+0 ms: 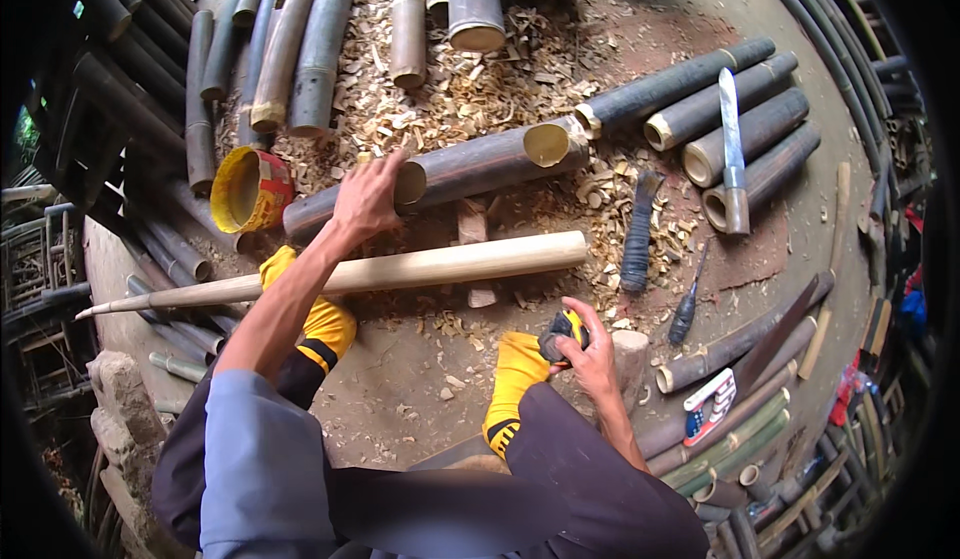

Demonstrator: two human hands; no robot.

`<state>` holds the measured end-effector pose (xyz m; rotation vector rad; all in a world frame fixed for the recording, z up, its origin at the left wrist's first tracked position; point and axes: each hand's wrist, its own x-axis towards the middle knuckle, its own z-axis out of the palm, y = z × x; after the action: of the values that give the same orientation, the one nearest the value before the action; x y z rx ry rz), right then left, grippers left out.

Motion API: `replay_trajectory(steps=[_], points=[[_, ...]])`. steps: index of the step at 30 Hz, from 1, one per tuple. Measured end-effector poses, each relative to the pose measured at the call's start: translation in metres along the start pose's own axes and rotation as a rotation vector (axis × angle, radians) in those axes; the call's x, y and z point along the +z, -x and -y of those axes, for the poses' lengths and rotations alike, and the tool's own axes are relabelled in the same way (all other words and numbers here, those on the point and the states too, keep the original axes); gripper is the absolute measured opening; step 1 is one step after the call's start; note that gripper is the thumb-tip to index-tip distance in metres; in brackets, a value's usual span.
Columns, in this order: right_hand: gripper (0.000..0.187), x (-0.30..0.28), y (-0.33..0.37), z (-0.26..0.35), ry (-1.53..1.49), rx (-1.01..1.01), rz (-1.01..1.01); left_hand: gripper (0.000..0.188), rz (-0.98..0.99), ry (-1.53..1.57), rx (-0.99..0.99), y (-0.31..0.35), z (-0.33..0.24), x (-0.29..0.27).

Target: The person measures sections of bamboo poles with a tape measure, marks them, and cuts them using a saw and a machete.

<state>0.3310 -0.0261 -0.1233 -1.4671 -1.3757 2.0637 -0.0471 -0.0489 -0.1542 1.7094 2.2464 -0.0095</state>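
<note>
Bamboo tube [468, 177]: dark and hollow, with two openings in its wall, it lay crosswise ahead of you, just beyond the pale pole [460, 264], a wooden bar [472, 224] showing beneath.
Left hand [368, 197]: your fingers lay parted over the tube beside its left opening; whether they gripped or merely rested, you could not tell.
Right hand [594, 357]: your thumb and fingers curled around a black-and-yellow tape measure [563, 335], near a stump [629, 354].
Tube's feel: it looked stiff and fairly light, its smooth round skin likely to roll or slip; the cut rims seemed likeliest to splinter.
Tube's hold: the whole wall between the openings looked safest for your palm.
Tape's hold: small and hard-cased, it probably suited a pinch across its sides.
Shavings [385, 99]: these were strewn beyond the tube.
</note>
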Motion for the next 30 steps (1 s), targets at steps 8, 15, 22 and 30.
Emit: replay_trajectory(steps=[8, 15, 22, 30], points=[[0.052, -0.009, 0.002, 0.000, 0.135, 0.051, -0.017, 0.077, -0.368, 0.308, 0.021, -0.002, -0.012, -0.039], [0.050, -0.012, 0.000, 0.008, 0.196, -0.010, -0.070, 0.098, -0.400, 0.735, -0.461, -0.064, -0.010, -0.077], [0.049, -0.005, 0.004, 0.008, 0.314, -0.029, -0.034, 0.077, -0.506, 0.816, -0.617, -0.124, 0.072, -0.093], [0.048, 0.002, -0.014, 0.034, 0.183, -0.246, -0.068, 0.073, 0.437, 1.127, 0.101, -0.011, -0.134, -0.065]])
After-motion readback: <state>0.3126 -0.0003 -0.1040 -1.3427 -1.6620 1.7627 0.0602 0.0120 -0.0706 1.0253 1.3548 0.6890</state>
